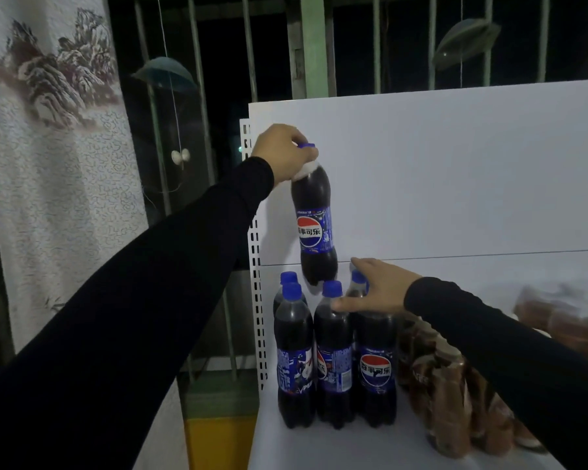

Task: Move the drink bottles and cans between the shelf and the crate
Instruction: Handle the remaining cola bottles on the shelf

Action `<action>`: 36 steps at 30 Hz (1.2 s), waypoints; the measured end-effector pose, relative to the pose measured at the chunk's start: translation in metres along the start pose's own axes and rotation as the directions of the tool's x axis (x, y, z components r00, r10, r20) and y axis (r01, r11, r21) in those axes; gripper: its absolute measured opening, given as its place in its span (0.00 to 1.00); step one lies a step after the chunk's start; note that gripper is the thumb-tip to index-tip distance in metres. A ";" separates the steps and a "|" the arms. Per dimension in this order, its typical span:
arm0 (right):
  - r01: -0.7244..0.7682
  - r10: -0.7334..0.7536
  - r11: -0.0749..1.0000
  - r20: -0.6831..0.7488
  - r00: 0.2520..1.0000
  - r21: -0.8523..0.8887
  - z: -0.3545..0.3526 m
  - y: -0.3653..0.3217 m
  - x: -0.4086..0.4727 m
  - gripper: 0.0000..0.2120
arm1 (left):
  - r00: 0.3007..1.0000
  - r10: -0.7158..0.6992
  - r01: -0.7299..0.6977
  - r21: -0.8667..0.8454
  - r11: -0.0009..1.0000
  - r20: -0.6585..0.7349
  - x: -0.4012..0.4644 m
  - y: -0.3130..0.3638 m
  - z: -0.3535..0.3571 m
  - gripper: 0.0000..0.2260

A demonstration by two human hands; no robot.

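Note:
My left hand [284,154] grips a cola bottle [314,228] by its blue cap and neck, holding it in the air above the others. Below it, several blue-capped cola bottles [333,361] stand together on the white shelf [319,446]. My right hand [377,288] is curled round the neck of the rightmost standing bottle [375,368], thumb pointing left. No crate is in view.
Brown bottles [455,395] crowd the shelf to the right, partly hidden by my right sleeve. The shelf's white back panel [455,171] and its perforated upright [257,300] stand behind. A curtain [55,164] hangs at the left; a barred window is beyond.

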State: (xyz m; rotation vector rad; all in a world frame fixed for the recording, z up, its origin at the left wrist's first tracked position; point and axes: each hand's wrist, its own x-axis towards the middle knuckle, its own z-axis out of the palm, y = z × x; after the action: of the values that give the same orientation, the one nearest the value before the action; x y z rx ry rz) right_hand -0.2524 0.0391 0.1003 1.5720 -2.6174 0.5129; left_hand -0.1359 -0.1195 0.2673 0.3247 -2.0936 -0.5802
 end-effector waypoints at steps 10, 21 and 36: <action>0.041 -0.040 0.993 -0.005 0.999 0.114 0.002 0.000 0.000 0.27 | 0.970 -0.081 0.086 -0.014 0.996 0.228 -0.043 -0.052 0.046 0.09; 0.029 -0.029 0.998 -0.001 1.000 0.055 0.004 0.003 0.003 0.32 | 0.877 -0.134 0.021 0.243 0.970 0.461 -0.078 -0.084 0.081 0.11; 0.047 -0.043 0.997 -0.066 0.997 0.055 0.008 0.005 0.003 0.36 | 0.819 -0.149 -0.086 0.376 0.923 0.554 -0.080 -0.081 0.086 0.12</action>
State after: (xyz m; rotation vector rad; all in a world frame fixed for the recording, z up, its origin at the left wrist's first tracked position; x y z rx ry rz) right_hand -0.2569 0.0367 0.0923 1.5978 -2.5354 0.6294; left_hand -0.1629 -0.1291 0.1273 0.4498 -2.8095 -0.2896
